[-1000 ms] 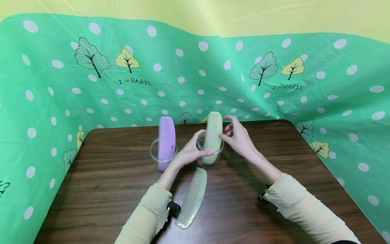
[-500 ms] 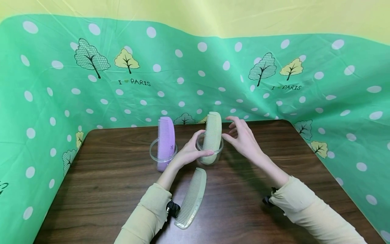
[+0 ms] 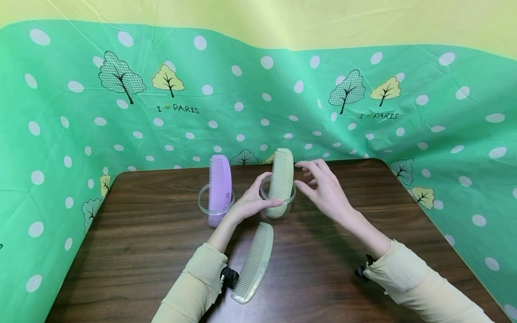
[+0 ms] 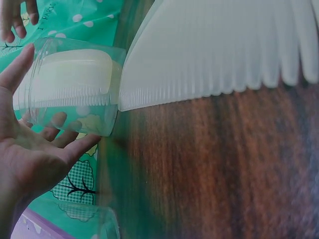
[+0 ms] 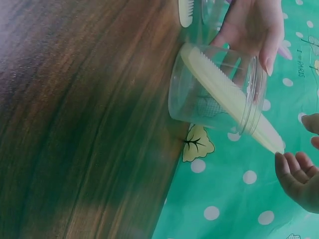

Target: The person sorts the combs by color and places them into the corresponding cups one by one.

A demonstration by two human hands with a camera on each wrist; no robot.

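Note:
A pale yellow-green comb (image 3: 282,172) leans upright in a clear plastic jar (image 5: 180,102), its upper end sticking out past the rim. My left hand (image 3: 253,202) grips this jar from the left, thumb across the near side and fingers behind it. In the head view my right hand (image 3: 326,190) hovers just right of the comb, fingers loosely bent and nothing between them. On the table in front of the jar lies a grey-green comb (image 3: 255,264), teeth facing left; it looms large in the left wrist view.
Left of my left hand, a second clear jar (image 3: 203,205) holds a purple comb (image 3: 220,184) standing upright. The dark wooden table (image 3: 153,251) ends at a green dotted cloth (image 3: 242,121) hung behind and at both sides.
My right hand has drawn back slightly to the right from the pale comb, and its fingers have bent and lowered. The left hand, the jars and the combs stay in place.

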